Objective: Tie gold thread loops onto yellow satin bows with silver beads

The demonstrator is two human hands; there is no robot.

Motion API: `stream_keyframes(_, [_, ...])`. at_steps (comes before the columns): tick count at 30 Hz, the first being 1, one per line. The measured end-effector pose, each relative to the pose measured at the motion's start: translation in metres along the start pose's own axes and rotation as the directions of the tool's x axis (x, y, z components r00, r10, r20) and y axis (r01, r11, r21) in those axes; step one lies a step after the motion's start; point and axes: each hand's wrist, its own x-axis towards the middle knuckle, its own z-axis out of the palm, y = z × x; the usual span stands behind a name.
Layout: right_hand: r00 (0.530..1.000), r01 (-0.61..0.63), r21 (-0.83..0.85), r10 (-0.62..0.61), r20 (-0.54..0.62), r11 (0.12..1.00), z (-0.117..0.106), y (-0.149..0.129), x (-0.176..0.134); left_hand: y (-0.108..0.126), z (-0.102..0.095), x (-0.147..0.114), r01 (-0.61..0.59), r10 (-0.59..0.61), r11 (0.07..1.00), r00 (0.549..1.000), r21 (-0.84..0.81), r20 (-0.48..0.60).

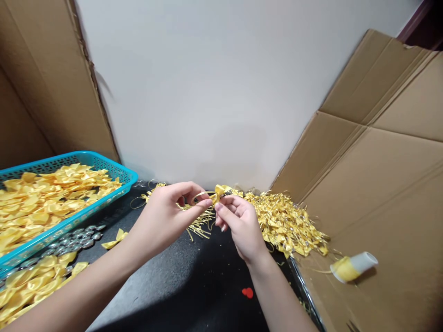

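Note:
A small yellow satin bow point(219, 192) is pinched between my two hands above the dark tabletop point(187, 272). My left hand point(182, 203) is closed, its thumb and fingertips on the bow's left side, where a thin gold cord point(200, 195) loops out. From the right, my right hand point(238, 221) is closed too, thumb and forefinger gripping the bow's lower right. Fingers hide part of the knot. Below and behind the hands lies a bundle of cut gold cords point(200, 227). A large heap of finished-looking yellow bows point(289, 221) spreads to the right.
At left, a turquoise basket point(133, 177) holds yellow bows. Beside it lie clear gems point(81, 237), a single bow point(116, 239) and a nearer bow pile point(38, 281). A red object point(248, 292) lies near my right forearm. Cardboard point(387, 193) flanks the right, with a cord spool point(355, 267).

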Motion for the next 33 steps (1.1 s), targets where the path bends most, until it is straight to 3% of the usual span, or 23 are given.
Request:
stream_keyframes(5, [1.0, -0.015, 0.017, 0.015, -0.011, 1.0, 0.0007, 0.0004, 0.0004, -0.0018, 0.0023, -0.0035, -0.013, 0.021, 0.998, 0.992, 0.059, -0.122])
stream_keyframes(12, [1.0, -0.004, -0.005, 0.004, 0.003, 1.0, 0.001, 0.0017, 0.0001, -0.0017, 0.0047, -0.0028, -0.059, 0.069, 0.993, 0.992, 0.098, -0.101])
stream_keyframes(22, [1.0, -0.013, -0.014, 0.013, 0.004, 1.0, 0.0, 0.0018, 0.0017, -0.001, 0.0055, -0.0013, -0.034, 0.038, 0.998, 0.996, 0.051, -0.086])
stream_keyframes(33, [0.998, -0.069, 0.012, 0.069, 0.009, 0.998, 0.0004, 0.0004, 0.0031, 0.0009, 0.0068, 0.0025, 0.064, -0.064, 0.996, 0.998, -0.065, 0.012])
